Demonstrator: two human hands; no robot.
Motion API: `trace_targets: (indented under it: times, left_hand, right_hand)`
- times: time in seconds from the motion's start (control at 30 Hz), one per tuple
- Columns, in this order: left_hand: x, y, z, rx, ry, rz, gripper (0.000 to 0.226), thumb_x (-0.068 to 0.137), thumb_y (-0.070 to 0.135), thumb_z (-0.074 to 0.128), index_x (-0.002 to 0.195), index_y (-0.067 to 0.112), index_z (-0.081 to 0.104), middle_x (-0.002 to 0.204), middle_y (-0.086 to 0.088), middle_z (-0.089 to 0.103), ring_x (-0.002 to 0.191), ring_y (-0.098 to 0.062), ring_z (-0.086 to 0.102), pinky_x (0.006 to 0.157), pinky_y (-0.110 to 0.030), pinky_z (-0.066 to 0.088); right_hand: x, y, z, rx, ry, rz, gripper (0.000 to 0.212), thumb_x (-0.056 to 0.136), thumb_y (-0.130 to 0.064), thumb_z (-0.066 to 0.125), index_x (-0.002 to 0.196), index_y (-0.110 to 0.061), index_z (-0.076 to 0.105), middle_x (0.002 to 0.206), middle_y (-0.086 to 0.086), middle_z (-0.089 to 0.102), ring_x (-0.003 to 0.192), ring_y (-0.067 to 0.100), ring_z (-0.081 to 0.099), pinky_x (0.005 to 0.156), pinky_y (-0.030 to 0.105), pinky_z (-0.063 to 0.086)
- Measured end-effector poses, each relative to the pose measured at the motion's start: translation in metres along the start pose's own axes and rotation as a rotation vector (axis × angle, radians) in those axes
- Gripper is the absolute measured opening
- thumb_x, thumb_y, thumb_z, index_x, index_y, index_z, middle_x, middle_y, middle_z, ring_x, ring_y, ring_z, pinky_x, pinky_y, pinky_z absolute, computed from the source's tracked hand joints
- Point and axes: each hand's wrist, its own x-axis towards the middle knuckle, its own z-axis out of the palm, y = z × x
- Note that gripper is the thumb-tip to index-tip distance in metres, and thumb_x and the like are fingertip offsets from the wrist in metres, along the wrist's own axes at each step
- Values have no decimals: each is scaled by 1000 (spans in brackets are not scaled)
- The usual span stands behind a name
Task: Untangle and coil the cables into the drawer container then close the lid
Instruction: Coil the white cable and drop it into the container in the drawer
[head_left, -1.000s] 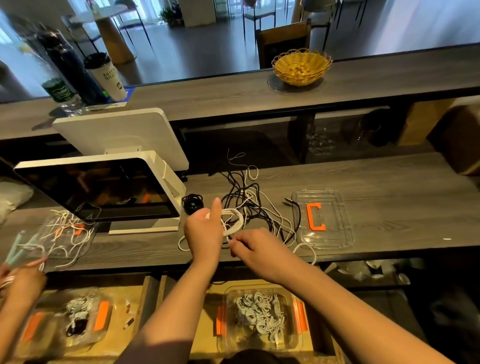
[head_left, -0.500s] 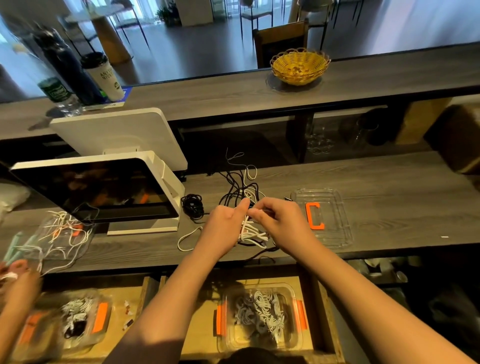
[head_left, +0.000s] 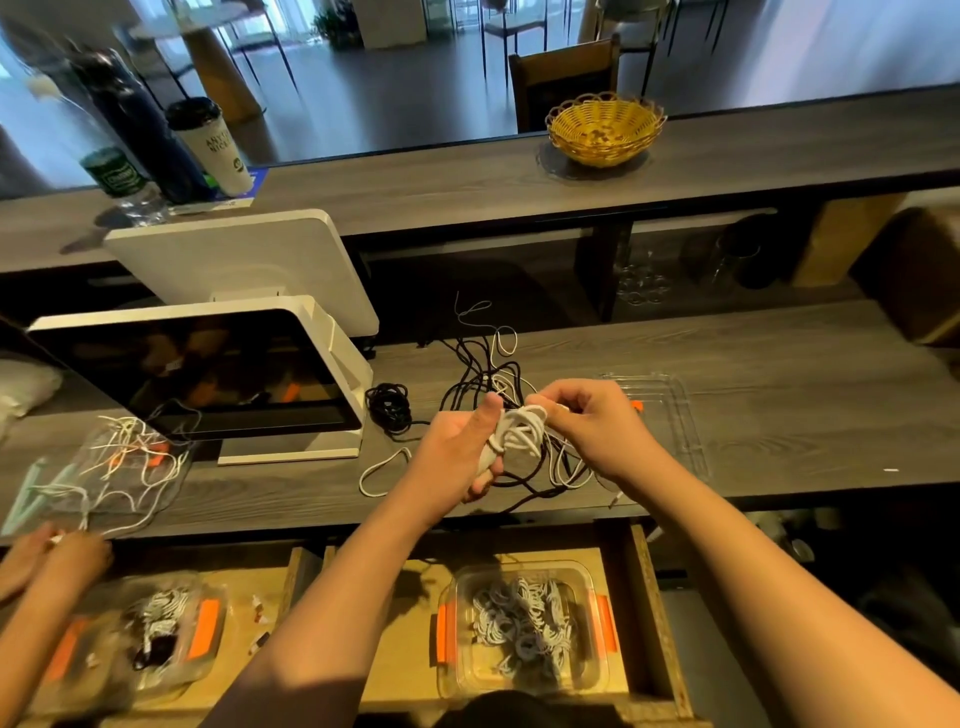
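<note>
Coiling the white cable above the desk.
Your left hand grips the loops together; your right hand pinches the loose end to wrap it.

A yellow basket and paper cup sit on the counter.

Open drawer unobstructed below; monitor blocks left.

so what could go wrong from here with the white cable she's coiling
1. The white coil, held in the left hand and pinched by the right hand, sits right over the black cable tangle; a strand may still be caught and drag it along.
2. The loose white loop trails on the counter and could snag.
3. The coil may spring open on the way to the drawer container.
</note>
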Motion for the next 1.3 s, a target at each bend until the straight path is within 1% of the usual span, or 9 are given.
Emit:
trace_targets:
  times: [0.1, 0.23, 0.37, 0.53, 0.63, 0.73, 0.87, 1.03, 1.3]
  left_hand:
    - [1, -2, 0, -81, -32, 23, 61, 86, 64, 37, 77, 6, 55, 49, 2, 50, 40, -11, 42, 42, -23, 38]
    - [3, -2, 4, -189, -80, 70, 47, 93, 51, 40, 89, 7, 55, 59, 4, 52, 51, -11, 46, 52, -22, 44]
    - [5, -6, 4, -254, -28, 98, 34, 96, 36, 48, 101, 5, 60, 68, 2, 58, 59, -10, 53, 63, -24, 50]
    - [11, -15, 7, -100, 264, 158, 17, 101, 24, 55, 99, 13, 69, 71, 1, 71, 65, -9, 64, 69, -26, 56]
    - [12, -18, 12, -49, 333, 168, 12, 99, 22, 60, 98, 16, 70, 75, 0, 74, 67, -8, 66, 68, -23, 57]
    - [12, -22, 16, 74, 354, 166, 8, 98, 24, 63, 97, 24, 71, 81, 0, 74, 74, -12, 70, 74, -32, 60]
    - [8, -20, 18, 310, 256, 140, 7, 96, 29, 65, 92, 33, 69, 81, 3, 72, 78, -14, 68, 77, -41, 59]
    - [5, -10, 19, 601, 97, 87, 4, 96, 32, 64, 95, 31, 68, 86, 9, 67, 82, -10, 63, 74, -29, 52]
    - [-4, 4, 15, 508, -245, 71, 4, 95, 29, 66, 96, 31, 70, 90, 8, 73, 89, -14, 69, 90, -47, 56]
  right_hand:
    - [-2, 4, 3, -35, -8, 33, 16, 94, -24, 64, 79, -22, 70, 67, -14, 67, 60, -5, 57, 59, 16, 43]
    - [-7, 11, 5, -79, 5, 47, 20, 96, -33, 61, 91, -18, 74, 84, 6, 73, 77, 24, 65, 73, 42, 53]
    - [-16, 8, 2, -33, 33, 64, 24, 97, -34, 59, 86, -18, 73, 62, -6, 60, 56, 1, 48, 58, 22, 39]
    - [-26, -1, 6, -50, 58, 40, 24, 98, -34, 58, 80, -25, 71, 62, -7, 56, 54, 2, 45, 56, 20, 37]
    - [-31, -10, 10, -69, 44, 31, 24, 99, -31, 57, 79, -25, 70, 55, -10, 51, 48, 0, 41, 50, 18, 34]
    - [-34, -15, 12, -139, 34, 33, 24, 99, -30, 55, 82, -24, 70, 56, -9, 51, 48, 0, 41, 51, 23, 34]
    - [-38, -17, 7, -190, 101, -1, 25, 100, -26, 52, 81, -23, 67, 56, -10, 52, 48, 1, 44, 49, 20, 31]
    - [-39, -17, -4, -422, 75, -42, 19, 102, -30, 49, 92, -22, 63, 80, -8, 64, 71, 3, 57, 63, 23, 45]
    - [-33, -14, -33, -322, 0, -75, 16, 89, -36, 67, 86, -21, 69, 76, 0, 66, 67, 10, 60, 63, 26, 51]
